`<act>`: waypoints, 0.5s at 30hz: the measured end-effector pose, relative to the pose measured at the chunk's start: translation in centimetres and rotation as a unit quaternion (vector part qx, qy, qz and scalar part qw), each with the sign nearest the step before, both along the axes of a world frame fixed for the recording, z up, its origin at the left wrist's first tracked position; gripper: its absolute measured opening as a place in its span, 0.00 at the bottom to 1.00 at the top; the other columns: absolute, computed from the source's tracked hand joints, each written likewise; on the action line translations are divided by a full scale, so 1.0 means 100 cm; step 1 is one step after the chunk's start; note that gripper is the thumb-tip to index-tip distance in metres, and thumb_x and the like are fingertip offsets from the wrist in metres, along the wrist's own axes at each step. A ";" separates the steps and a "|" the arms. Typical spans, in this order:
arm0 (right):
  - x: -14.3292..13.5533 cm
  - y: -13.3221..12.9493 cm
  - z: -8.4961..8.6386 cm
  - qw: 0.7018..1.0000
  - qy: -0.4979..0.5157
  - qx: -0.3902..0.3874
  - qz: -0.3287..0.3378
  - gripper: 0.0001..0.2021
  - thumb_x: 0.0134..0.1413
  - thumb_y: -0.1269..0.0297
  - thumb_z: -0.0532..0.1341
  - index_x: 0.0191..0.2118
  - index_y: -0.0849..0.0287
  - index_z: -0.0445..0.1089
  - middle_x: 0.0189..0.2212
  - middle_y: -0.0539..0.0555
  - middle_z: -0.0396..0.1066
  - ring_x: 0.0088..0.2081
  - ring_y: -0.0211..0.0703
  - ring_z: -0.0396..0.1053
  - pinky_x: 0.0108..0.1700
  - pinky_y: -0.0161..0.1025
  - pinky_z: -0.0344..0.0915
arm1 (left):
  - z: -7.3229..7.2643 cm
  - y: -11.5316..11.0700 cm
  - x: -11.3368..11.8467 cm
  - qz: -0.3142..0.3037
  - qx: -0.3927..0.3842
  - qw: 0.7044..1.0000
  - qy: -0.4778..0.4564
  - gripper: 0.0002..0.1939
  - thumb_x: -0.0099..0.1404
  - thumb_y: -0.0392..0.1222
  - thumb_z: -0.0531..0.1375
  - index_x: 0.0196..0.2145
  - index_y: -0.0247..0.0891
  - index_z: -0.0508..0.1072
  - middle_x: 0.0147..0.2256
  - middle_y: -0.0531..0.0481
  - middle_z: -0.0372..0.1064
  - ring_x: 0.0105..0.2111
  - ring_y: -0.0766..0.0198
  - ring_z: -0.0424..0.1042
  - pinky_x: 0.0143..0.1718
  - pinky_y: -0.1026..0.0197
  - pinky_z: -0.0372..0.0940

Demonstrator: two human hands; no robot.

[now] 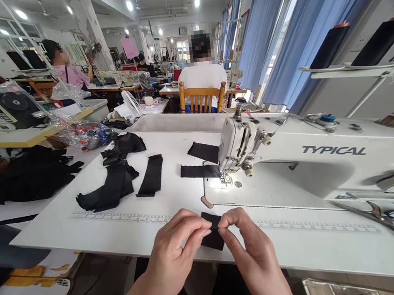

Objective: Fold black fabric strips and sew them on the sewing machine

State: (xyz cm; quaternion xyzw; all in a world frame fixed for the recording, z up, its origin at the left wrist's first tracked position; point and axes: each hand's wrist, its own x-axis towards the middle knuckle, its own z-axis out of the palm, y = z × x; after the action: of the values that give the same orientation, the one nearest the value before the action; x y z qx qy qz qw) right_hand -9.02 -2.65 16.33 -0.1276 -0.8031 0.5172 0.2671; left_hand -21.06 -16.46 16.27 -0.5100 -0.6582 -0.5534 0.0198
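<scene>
Between my two hands is a small piece of black fabric (213,240), just over the front edge of the white sewing table (122,237). My left hand (180,252) pinches it between thumb and forefinger. Close beside, my right hand (252,249) pinches the same piece, the fingertips of both hands nearly meeting. Ahead of them stands a white sewing machine (232,148). One black fabric strip (199,171) reaches up to its presser foot, and another black piece (202,151) lies just behind that strip.
Left on the table lie a single black strip (150,176) and a heap of black pieces (108,187). A printed ruler scale (318,226) runs along the front. Large scissors (383,217) rest at right. Thread cones (330,44) stand above. A person (202,76) sits ahead.
</scene>
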 end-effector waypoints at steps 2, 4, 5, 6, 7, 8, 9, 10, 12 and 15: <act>0.001 0.001 0.000 1.000 -0.006 -0.028 0.007 0.06 0.71 0.60 0.55 0.40 0.51 0.67 0.36 0.48 0.66 0.38 0.39 0.65 0.42 0.35 0.63 | 0.002 -0.001 -0.001 -0.001 -0.013 1.000 -0.023 0.07 0.73 0.30 0.58 0.42 0.41 0.73 0.36 0.52 0.71 0.34 0.68 0.73 0.35 0.66 0.67; 0.001 0.003 0.000 0.998 -0.014 -0.066 0.019 0.07 0.70 0.58 0.56 0.39 0.51 0.67 0.36 0.48 0.66 0.38 0.39 0.65 0.41 0.36 0.62 | 0.005 -0.003 -0.003 -0.004 -0.033 0.997 -0.069 0.05 0.72 0.33 0.60 0.39 0.42 0.73 0.36 0.52 0.72 0.35 0.67 0.74 0.37 0.66 0.68; 0.001 0.004 0.000 0.996 -0.019 -0.085 0.024 0.07 0.70 0.57 0.57 0.38 0.51 0.67 0.35 0.48 0.66 0.38 0.40 0.65 0.40 0.36 0.62 | 0.007 -0.004 -0.004 -0.011 -0.043 0.994 -0.099 0.04 0.72 0.34 0.61 0.38 0.42 0.73 0.36 0.52 0.72 0.37 0.66 0.74 0.38 0.66 0.68; 0.000 0.005 0.000 0.994 -0.024 -0.101 0.027 0.08 0.69 0.56 0.57 0.38 0.51 0.67 0.35 0.48 0.66 0.38 0.40 0.64 0.40 0.36 0.61 | 0.008 -0.005 -0.004 -0.022 -0.049 0.990 -0.133 0.04 0.71 0.35 0.62 0.37 0.42 0.73 0.37 0.52 0.73 0.38 0.65 0.74 0.40 0.65 0.68; 0.000 0.006 0.000 0.993 -0.029 -0.113 0.030 0.08 0.69 0.56 0.58 0.38 0.52 0.67 0.35 0.48 0.66 0.37 0.40 0.64 0.40 0.36 0.61 | 0.009 -0.005 -0.005 -0.037 -0.053 0.984 -0.168 0.04 0.71 0.36 0.62 0.36 0.41 0.73 0.37 0.52 0.73 0.40 0.64 0.75 0.41 0.64 0.69; -0.001 0.007 0.000 0.991 -0.035 -0.123 0.033 0.09 0.68 0.55 0.58 0.37 0.52 0.67 0.35 0.47 0.66 0.37 0.40 0.64 0.41 0.37 0.60 | 0.010 -0.005 -0.006 -0.053 -0.053 0.976 -0.202 0.04 0.70 0.37 0.63 0.35 0.41 0.73 0.38 0.51 0.73 0.42 0.63 0.75 0.43 0.63 0.70; -0.002 0.008 0.000 0.990 -0.041 -0.131 0.037 0.09 0.68 0.55 0.59 0.37 0.52 0.67 0.34 0.47 0.66 0.37 0.40 0.63 0.41 0.37 0.60 | 0.010 -0.005 -0.006 -0.068 -0.050 0.969 -0.234 0.04 0.70 0.37 0.63 0.34 0.40 0.72 0.39 0.50 0.73 0.44 0.62 0.75 0.45 0.62 0.70; -0.002 0.009 0.000 0.988 -0.048 -0.139 0.042 0.10 0.68 0.54 0.59 0.37 0.52 0.67 0.35 0.47 0.67 0.37 0.40 0.63 0.42 0.37 0.60 | 0.011 -0.004 -0.007 -0.080 -0.046 0.961 -0.261 0.05 0.69 0.37 0.63 0.34 0.40 0.72 0.40 0.49 0.74 0.45 0.60 0.75 0.47 0.60 0.70; -0.004 0.012 0.001 0.984 -0.062 -0.156 0.058 0.10 0.67 0.53 0.60 0.37 0.52 0.68 0.35 0.47 0.67 0.38 0.41 0.62 0.42 0.38 0.59 | 0.010 -0.002 -0.009 -0.094 -0.042 0.947 -0.305 0.06 0.67 0.36 0.64 0.32 0.39 0.70 0.41 0.48 0.75 0.46 0.58 0.75 0.48 0.57 0.71; -0.009 0.019 0.002 0.974 -0.081 -0.193 0.087 0.10 0.65 0.53 0.62 0.36 0.53 0.70 0.33 0.47 0.66 0.37 0.41 0.60 0.42 0.38 0.57 | 0.009 0.002 -0.015 -0.101 -0.049 0.925 -0.362 0.09 0.65 0.37 0.65 0.30 0.38 0.68 0.39 0.47 0.76 0.41 0.60 0.76 0.42 0.59 0.70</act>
State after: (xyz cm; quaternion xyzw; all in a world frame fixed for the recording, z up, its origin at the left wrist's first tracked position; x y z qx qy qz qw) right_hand -9.91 -0.74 16.57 -0.1485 -0.7150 0.6716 0.1254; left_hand -22.56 -16.23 17.18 -0.3392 -0.5914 -0.6668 -0.3009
